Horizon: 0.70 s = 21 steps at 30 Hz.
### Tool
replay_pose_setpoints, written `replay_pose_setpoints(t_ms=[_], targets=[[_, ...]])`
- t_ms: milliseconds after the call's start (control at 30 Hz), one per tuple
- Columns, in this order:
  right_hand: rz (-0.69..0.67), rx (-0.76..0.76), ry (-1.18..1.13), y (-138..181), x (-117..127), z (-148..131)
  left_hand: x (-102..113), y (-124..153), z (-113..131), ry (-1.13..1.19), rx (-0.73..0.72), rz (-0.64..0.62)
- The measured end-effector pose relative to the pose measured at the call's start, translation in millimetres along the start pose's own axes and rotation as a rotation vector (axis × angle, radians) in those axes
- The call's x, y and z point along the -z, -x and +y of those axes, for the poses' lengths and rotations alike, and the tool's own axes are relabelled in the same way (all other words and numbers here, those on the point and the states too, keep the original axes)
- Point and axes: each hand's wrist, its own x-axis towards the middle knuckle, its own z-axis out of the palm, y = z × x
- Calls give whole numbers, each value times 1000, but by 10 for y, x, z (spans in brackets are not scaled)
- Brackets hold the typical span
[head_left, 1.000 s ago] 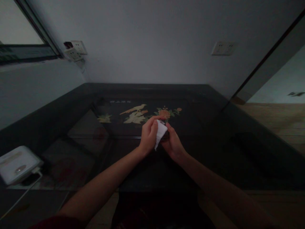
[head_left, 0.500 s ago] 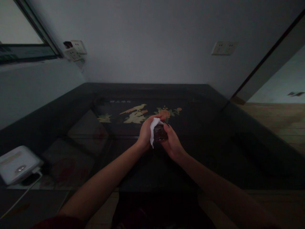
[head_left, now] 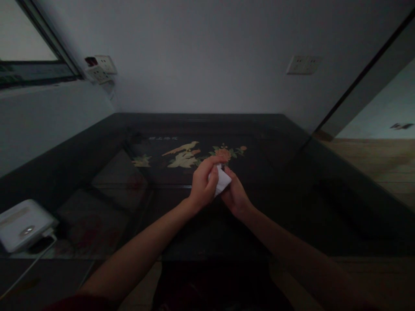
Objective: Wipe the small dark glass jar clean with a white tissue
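Both my hands meet above the middle of a dark glass-topped table (head_left: 279, 185). My left hand (head_left: 202, 185) is closed on a small white tissue (head_left: 222, 180) and presses it against whatever my right hand holds. My right hand (head_left: 235, 194) is curled around a small dark jar-like object, which the tissue and fingers hide at this moment. Under the glass, just beyond my hands, lies a painted panel with a pale bird (head_left: 183, 149) and an orange flower (head_left: 223, 152).
A white device (head_left: 22, 224) with a cable sits at the table's left front. Wall sockets (head_left: 99, 69) hang at the left corner, another socket plate (head_left: 303, 65) on the back wall. A window is at the upper left; wooden floor (head_left: 379, 160) shows at the right.
My left hand has moved the tissue from the left side of the dark object back over it, covering it. Both hands stay in the same spot above the table.
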Motion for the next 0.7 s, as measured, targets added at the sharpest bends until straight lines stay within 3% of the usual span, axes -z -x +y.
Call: replay_pose_setpoints(t_ms=[67,133,400,567,633,700], targets=[[3,-6,-14,-14,5,10,-1,3,0,-40,-45,-17],[8,-7,-16,-22,5,24,-12,-5,-6,-4,13,-10],[20,30,66,36,-32,15,-70,-131,-101,511,597,176],[-1,40,99,52,-35,-11,-91,-198,-120,827,995,183],[-6,48,98,53,-37,-16,-96,-200,-122,835,1003,187],[-8,42,93,52,-41,-19,-90,-179,-121,771,884,191]])
